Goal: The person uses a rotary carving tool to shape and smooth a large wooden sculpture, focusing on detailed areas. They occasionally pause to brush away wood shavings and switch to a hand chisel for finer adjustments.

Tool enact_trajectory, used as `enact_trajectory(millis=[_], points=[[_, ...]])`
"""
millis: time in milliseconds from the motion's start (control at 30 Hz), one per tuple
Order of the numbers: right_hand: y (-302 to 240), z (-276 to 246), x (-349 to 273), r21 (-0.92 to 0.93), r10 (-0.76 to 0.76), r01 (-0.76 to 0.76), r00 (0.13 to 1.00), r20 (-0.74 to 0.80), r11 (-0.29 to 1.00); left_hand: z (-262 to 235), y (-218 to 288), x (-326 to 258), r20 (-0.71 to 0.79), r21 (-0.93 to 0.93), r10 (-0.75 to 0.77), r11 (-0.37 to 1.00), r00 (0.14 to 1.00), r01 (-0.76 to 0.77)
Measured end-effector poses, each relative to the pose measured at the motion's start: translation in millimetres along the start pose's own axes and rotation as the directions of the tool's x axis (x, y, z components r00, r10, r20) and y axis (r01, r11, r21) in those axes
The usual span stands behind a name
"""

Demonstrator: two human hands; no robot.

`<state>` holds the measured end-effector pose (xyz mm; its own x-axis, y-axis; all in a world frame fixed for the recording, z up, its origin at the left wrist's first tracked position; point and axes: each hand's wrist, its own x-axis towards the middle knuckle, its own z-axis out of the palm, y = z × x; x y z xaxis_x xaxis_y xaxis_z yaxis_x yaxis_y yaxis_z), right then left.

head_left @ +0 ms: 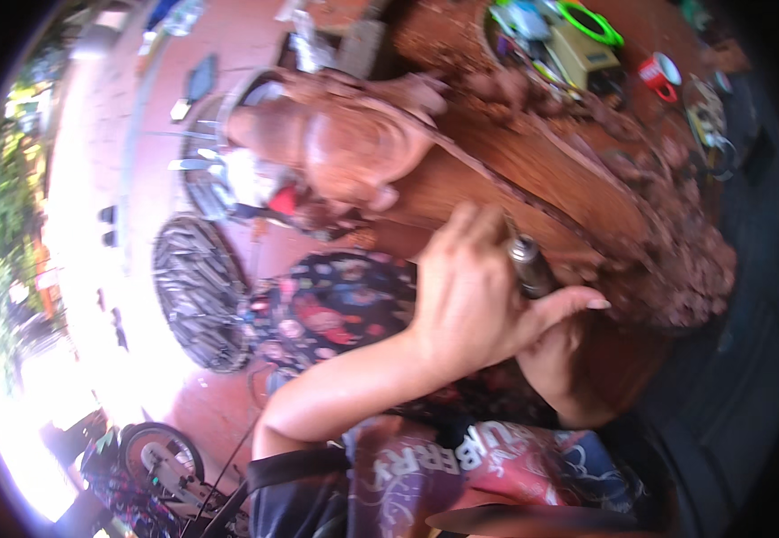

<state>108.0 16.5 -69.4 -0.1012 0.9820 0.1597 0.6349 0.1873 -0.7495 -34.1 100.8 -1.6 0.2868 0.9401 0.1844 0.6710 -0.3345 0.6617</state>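
A large reddish-brown wood carving [461, 188] lies in front of me, with a smooth rounded head-like part [345, 143] on its left and rough knotted wood [685, 278] on its right. My left hand [470, 287] rests at its near side, fingers curled and thumb stretched to the right. Between that thumb and the fingers shows a dark cylindrical hand tool [533, 273] with a shiny metal collar. Partly under the left thumb, my right hand [564, 363] is closed around the tool's rear end; most of its fingers are hidden. The tool's tip is hard to make out.
A round basket of long dark tools [197, 296] stands on the floor at left. Beyond it sits another basket [197, 193]. Dark floral cloth [336, 305] lies below the carving. A red mug [654, 81] and green ring [587, 22] are at upper right, a wheel [161, 453] at lower left.
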Motion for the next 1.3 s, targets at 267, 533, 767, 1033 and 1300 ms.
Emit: enact_trajectory(millis=[267,533,767,1033,1300], points=[[-17.8,-27.9,30.9,0.414,-0.149,0.073,0.977,0.154,0.907,-7.2,2.7,-4.1,0.075,-0.324,0.066,0.945,0.995,-0.038],[8.5,-46.2,28.3,0.538,-0.460,0.292,0.864,0.205,0.790,-0.6,8.5,10.7,0.029,-0.556,0.345,0.785,0.938,-0.272],[-16.3,-73.3,62.9,0.393,-0.386,0.265,0.882,0.269,0.881,-7.7,-5.7,-2.2,0.057,-0.571,0.087,0.820,0.995,-0.039],[-38.1,-114.8,96.0,0.606,0.019,-0.088,0.993,0.119,0.790,-17.7,8.4,6.9,0.396,-0.737,0.006,0.598,0.918,0.314],[-1.5,-163.6,81.0,0.568,0.060,0.128,0.952,-0.301,0.813,-13.5,4.1,-1.2,0.347,-0.529,0.011,0.828,0.938,0.186]])
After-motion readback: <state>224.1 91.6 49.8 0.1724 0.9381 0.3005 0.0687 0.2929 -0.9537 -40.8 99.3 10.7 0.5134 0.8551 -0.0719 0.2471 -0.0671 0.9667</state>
